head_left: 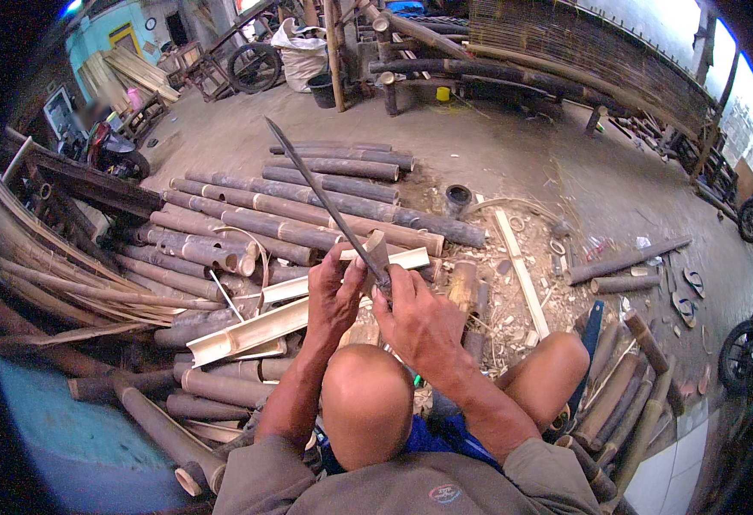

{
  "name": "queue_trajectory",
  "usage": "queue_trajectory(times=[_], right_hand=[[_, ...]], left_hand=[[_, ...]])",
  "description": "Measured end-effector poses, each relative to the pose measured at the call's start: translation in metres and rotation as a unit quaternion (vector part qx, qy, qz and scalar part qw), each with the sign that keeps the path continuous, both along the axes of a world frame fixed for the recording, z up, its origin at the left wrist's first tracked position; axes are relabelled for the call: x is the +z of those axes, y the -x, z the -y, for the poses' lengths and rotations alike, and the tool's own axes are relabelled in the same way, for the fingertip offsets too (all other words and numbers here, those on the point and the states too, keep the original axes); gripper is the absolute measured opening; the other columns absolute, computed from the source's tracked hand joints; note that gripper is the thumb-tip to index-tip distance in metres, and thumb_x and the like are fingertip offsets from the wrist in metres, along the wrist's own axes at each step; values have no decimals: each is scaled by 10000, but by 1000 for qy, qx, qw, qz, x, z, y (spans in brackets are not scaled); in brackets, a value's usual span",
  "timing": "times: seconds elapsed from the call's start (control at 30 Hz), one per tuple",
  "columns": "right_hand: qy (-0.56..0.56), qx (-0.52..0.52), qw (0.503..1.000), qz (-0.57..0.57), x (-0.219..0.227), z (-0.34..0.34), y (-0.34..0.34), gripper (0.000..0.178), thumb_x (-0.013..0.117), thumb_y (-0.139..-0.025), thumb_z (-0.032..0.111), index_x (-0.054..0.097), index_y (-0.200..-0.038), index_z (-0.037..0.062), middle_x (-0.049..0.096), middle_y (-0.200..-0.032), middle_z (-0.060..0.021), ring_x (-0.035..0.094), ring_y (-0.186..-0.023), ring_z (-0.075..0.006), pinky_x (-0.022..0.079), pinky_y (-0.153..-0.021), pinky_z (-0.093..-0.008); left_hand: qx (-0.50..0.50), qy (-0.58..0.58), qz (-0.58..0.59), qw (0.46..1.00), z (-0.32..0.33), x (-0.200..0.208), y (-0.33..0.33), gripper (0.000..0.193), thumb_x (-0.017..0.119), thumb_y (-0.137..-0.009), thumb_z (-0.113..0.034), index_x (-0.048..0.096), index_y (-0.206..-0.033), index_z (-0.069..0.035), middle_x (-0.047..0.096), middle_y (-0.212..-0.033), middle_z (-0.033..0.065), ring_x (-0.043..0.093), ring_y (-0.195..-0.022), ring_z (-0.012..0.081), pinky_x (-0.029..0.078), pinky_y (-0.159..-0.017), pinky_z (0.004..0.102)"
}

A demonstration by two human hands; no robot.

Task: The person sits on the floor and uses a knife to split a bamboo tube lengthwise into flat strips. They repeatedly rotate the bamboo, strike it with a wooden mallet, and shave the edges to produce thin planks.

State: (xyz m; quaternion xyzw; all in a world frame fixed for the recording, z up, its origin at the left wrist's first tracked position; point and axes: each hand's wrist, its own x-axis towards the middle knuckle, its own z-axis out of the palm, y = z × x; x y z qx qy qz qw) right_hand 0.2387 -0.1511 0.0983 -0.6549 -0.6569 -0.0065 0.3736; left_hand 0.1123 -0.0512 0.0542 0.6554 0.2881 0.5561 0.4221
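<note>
In front of my raised knee, my right hand (424, 313) is wrapped round the lower end of a long machete (321, 193); its handle is mostly hidden by the fingers. The dark blade slants up and away to the left. Close beside it, my left hand (335, 287) pinches a short bamboo piece (377, 246) against the blade's lower part. Exactly where blade and bamboo touch is hidden. Pale split bamboo halves (252, 333) lie under and left of my left forearm.
Several dark bamboo poles (325, 203) lie stacked ahead and left. Wood chips (501, 292) and a long pale strip (522, 275) cover the floor to the right. A blue handsaw (587, 352) stands by my right knee. Sandals (686, 300) and a wheel (746, 356) are farther right.
</note>
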Motion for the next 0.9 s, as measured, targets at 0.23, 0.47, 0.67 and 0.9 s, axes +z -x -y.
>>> queue_trajectory(times=[0.23, 0.47, 0.67, 0.9], right_hand=[[36, 17, 996, -82, 7, -2, -17, 286, 618, -944, 264, 564, -1010, -8, 663, -731, -254, 663, -669, -449, 519, -583, -522], [76, 9, 994, -75, 20, -4, -23, 271, 615, -944, 249, 555, -957, -15, 643, -668, -242, 659, -661, -450, 499, -592, -526], [61, 17, 995, -81, 55, 8, -35, 345, 583, -962, 313, 546, -1037, -21, 651, -670, -257, 669, -649, -458, 542, -605, -556], [113, -3, 992, -59, 48, 1, -43, 290, 614, -939, 227, 566, -1023, -46, 637, -695, -255, 659, -672, -441, 484, -588, -512]], left_hand=[[-11, -30, -38, 999, -7, -7, -13, 182, 641, -953, -119, 635, -1105, -20, 671, -832, 44, 584, -747, 102, 488, -691, 284], [-134, 159, 53, 977, -26, -108, -26, 229, 665, -917, -58, 664, -1142, -15, 686, -989, -7, 591, -890, 77, 503, -791, 278], [-97, 147, -30, 984, -22, -81, -30, 236, 701, -921, -96, 690, -1141, -11, 712, -941, -4, 606, -853, 77, 509, -757, 278], [-35, 93, -83, 992, -1, -80, -29, 270, 745, -905, -152, 694, -1120, 2, 721, -915, 26, 604, -829, 81, 510, -735, 287]])
